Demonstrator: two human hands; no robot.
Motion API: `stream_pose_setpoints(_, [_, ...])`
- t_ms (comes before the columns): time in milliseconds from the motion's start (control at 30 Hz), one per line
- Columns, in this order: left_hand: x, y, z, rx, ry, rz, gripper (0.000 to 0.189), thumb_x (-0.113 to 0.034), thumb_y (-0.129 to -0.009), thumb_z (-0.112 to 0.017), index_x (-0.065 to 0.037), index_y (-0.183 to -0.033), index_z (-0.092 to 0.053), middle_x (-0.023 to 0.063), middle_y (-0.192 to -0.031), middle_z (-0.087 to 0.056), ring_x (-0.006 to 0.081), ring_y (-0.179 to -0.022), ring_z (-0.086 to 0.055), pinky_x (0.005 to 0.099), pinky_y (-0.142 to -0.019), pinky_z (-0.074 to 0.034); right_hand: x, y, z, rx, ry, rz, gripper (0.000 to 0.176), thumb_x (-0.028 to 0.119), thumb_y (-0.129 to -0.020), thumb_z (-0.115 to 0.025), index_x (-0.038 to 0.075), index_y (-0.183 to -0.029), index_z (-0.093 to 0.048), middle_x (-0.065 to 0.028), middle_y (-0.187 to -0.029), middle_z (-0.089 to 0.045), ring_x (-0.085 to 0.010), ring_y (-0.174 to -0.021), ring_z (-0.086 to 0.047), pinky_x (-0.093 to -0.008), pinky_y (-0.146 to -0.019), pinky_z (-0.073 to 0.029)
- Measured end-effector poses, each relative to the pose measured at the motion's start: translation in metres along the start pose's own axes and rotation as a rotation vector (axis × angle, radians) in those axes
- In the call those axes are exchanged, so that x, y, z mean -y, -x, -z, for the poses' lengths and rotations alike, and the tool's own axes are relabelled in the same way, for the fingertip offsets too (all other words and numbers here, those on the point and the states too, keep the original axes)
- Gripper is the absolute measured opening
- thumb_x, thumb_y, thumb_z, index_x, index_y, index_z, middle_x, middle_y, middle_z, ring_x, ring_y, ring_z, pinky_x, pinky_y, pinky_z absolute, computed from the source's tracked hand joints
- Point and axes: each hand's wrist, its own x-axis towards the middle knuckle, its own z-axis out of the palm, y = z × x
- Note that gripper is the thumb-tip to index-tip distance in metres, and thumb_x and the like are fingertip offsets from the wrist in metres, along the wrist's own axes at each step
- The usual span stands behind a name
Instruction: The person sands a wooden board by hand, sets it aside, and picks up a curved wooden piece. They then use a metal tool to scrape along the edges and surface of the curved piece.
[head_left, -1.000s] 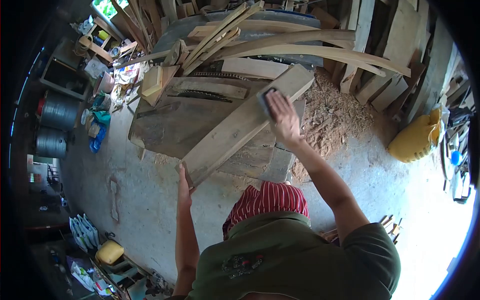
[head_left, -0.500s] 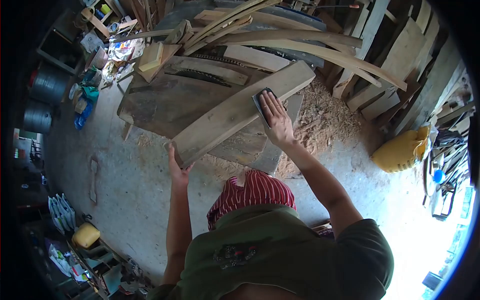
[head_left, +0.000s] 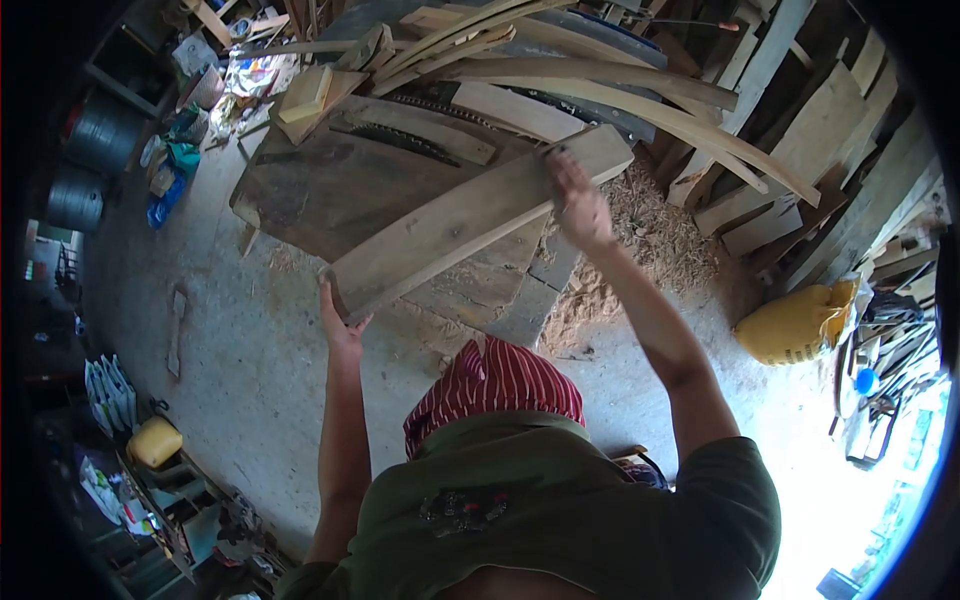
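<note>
A long, thick wooden plank (head_left: pixel 450 225) lies slanted across a low wooden bench (head_left: pixel 310 205), its near end jutting out toward me. My left hand (head_left: pixel 343 325) is closed around that near end, thumb and fingers at its two sides. On the plank's upper face, close to the far end, my right hand (head_left: pixel 582 208) presses a dark piece of sandpaper (head_left: pixel 553 158). Motion smears these fingers, and most of the sandpaper is hidden under them.
Curved wooden strips (head_left: pixel 600 72) and offcuts pile up behind the plank. Shavings (head_left: pixel 660 250) cover the floor at right, near a yellow sack (head_left: pixel 795 325). Boards (head_left: pixel 800 130) lean at the far right. Metal drums (head_left: pixel 105 135) stand at left.
My right hand has slid with the sandpaper along the plank toward its far end. My left hand keeps its hold on the near end; the view has shifted slightly.
</note>
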Motion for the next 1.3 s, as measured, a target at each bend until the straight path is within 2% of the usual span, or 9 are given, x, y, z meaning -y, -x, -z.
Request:
stream_pose_setpoints(100, [0.008,-0.012,0.006,0.033,0.042,-0.011,0.071,-0.067,-0.088,-0.050,-0.022,-0.143,-0.042,0.0037,-0.140,-0.048,0.0261,-0.126,-0.047,0.0474,-0.100,-0.038,-0.105,-0.053,-0.014,-0.200,0.178,0.048,0.053,0.010,-0.086,-0.048,0.005,-0.139,-0.049,-0.0108,-0.147,-0.047,-0.0244,-0.141,-0.035,-0.0366,-0.119,-0.025])
stream_pose_setpoints(533, [0.004,-0.002,0.000,-0.045,0.015,-0.025,0.079,-0.069,-0.085,-0.052,-0.020,-0.146,-0.037,0.0086,-0.143,-0.045,0.0311,-0.132,-0.043,0.0568,-0.107,-0.031,-0.085,-0.091,0.007,-0.008,0.151,-0.278,0.044,0.012,-0.088,-0.049,0.008,-0.131,-0.056,-0.0109,-0.147,-0.046,-0.0275,-0.136,-0.042,-0.0390,-0.110,-0.040])
stream_pose_setpoints(700, [0.003,-0.001,-0.004,-0.044,0.028,-0.051,0.081,-0.070,-0.085,-0.052,-0.016,-0.144,-0.041,0.0105,-0.141,-0.048,0.0306,-0.129,-0.046,0.0548,-0.106,-0.032,-0.024,-0.045,-0.012,0.109,0.521,-0.034,0.044,0.016,-0.093,-0.045,0.005,-0.135,-0.053,-0.0131,-0.150,-0.041,-0.0278,-0.139,-0.038,-0.0400,-0.115,-0.033])
stream_pose_setpoints(867, [0.004,0.000,-0.003,-0.063,0.053,-0.030,0.083,-0.072,-0.085,-0.049,-0.015,-0.145,-0.042,0.0120,-0.140,-0.049,0.0303,-0.128,-0.047,0.0541,-0.106,-0.033,-0.036,-0.062,-0.001,0.009,0.071,-0.107,0.045,0.023,-0.100,-0.038,0.007,-0.141,-0.048,-0.0124,-0.153,-0.037,-0.0246,-0.146,-0.027,-0.0372,-0.121,-0.020])
stream_pose_setpoints(933, [0.010,-0.005,0.003,-0.024,0.051,-0.032,0.082,-0.074,-0.086,-0.046,-0.018,-0.146,-0.039,0.0094,-0.143,-0.046,0.0299,-0.131,-0.044,0.0553,-0.107,-0.031,0.009,-0.067,-0.013,0.578,1.285,-0.024,0.054,0.032,-0.103,-0.029,0.008,-0.152,-0.029,-0.0109,-0.161,-0.020,-0.0245,-0.150,-0.011,-0.0424,-0.121,-0.015])
stream_pose_setpoints(967, [0.010,-0.007,0.003,0.005,0.050,-0.030,0.081,-0.075,-0.086,-0.043,-0.021,-0.147,-0.035,0.0068,-0.145,-0.043,0.0296,-0.133,-0.041,0.0564,-0.108,-0.029,0.001,-0.051,-0.065,0.356,1.726,0.034,0.056,0.030,-0.102,-0.028,0.008,-0.153,-0.023,-0.0094,-0.162,-0.016,-0.0238,-0.150,-0.012,-0.0415,-0.121,-0.012])
stream_pose_setpoints(1067, [0.007,-0.003,0.002,0.064,0.042,-0.042,0.081,-0.076,-0.087,-0.041,-0.021,-0.146,-0.036,0.0054,-0.146,-0.043,0.0292,-0.133,-0.041,0.0565,-0.108,-0.030,0.084,0.009,-0.098,-0.145,0.000,0.373,0.065,0.011,-0.093,-0.035,0.008,-0.155,-0.016,-0.0026,-0.163,-0.014,-0.0188,-0.149,-0.016,-0.0376,-0.122,-0.015])
stream_pose_setpoints(1133, [0.009,-0.007,0.003,0.086,0.042,-0.005,0.080,-0.075,-0.087,-0.041,-0.022,-0.146,-0.036,0.0056,-0.146,-0.042,0.0292,-0.133,-0.042,0.0567,-0.108,-0.029,0.173,0.032,-0.059,0.339,0.083,0.249,0.063,0.010,-0.094,-0.042,0.008,-0.154,-0.024,-0.0079,-0.158,-0.030,-0.0202,-0.147,-0.024,-0.0344,-0.122,-0.016])
stream_pose_setpoints(1300, [0.003,-0.011,0.012,0.110,-0.010,0.003,0.075,-0.071,-0.090,-0.039,-0.022,-0.147,-0.035,0.0054,-0.146,-0.042,0.0293,-0.133,-0.042,0.0567,-0.109,-0.028,0.138,0.010,-0.040,0.262,0.149,0.256,0.060,0.012,-0.093,-0.043,0.007,-0.151,-0.030,-0.0088,-0.160,-0.024,-0.0199,-0.148,-0.021,-0.0343,-0.122,-0.016])
